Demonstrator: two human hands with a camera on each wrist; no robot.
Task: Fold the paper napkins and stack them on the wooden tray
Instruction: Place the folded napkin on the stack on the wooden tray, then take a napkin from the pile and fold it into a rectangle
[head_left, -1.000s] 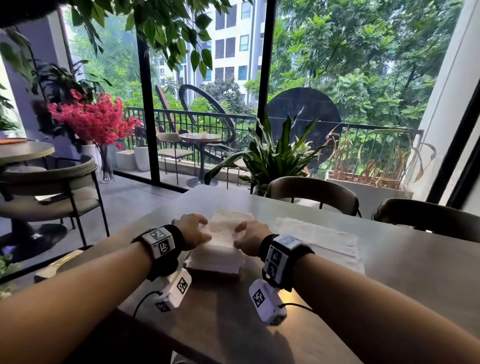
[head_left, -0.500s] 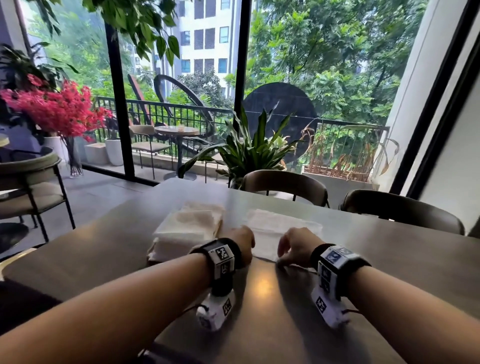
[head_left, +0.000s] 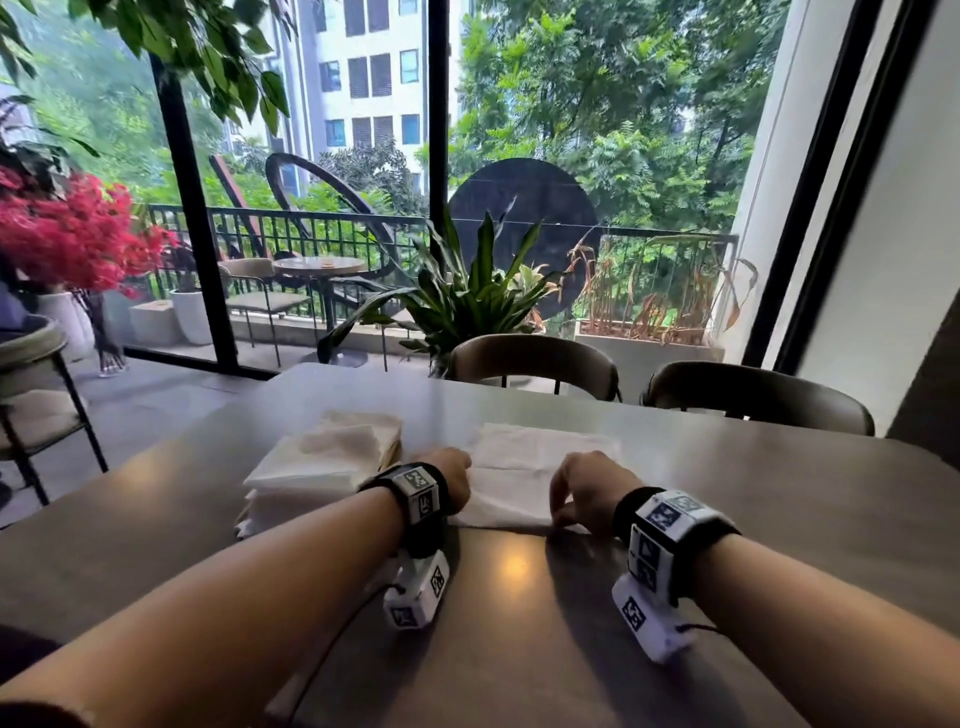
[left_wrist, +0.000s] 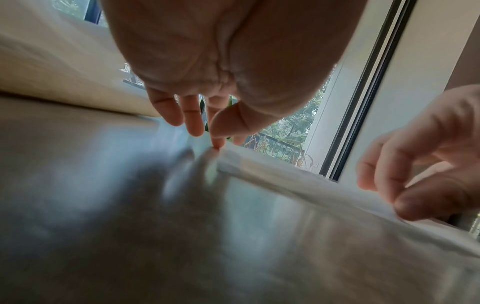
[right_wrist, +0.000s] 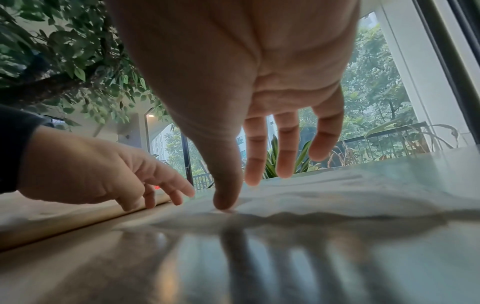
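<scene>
A flat white paper napkin (head_left: 524, 467) lies spread on the grey table. My left hand (head_left: 452, 478) is at its near-left corner; in the left wrist view the forefinger tip (left_wrist: 217, 145) touches that corner with the thumb just above it. My right hand (head_left: 587, 488) is at the near edge further right. Its thumb (right_wrist: 224, 197) rests on the napkin's edge (right_wrist: 324, 197) and the other fingers hover straight above the sheet. Left of the napkin a stack of folded napkins (head_left: 322, 467) sits on the wooden tray (head_left: 394, 449).
The grey table (head_left: 753, 493) runs far to the right and towards me. Two chairs (head_left: 535, 364) stand at its far side, with a potted plant (head_left: 467, 301) and a glass wall behind. Another chair (head_left: 31, 374) stands on the left.
Both hands left the napkin stack on the tray and moved right to the flat napkin's near edge. The head view swung right with them.
</scene>
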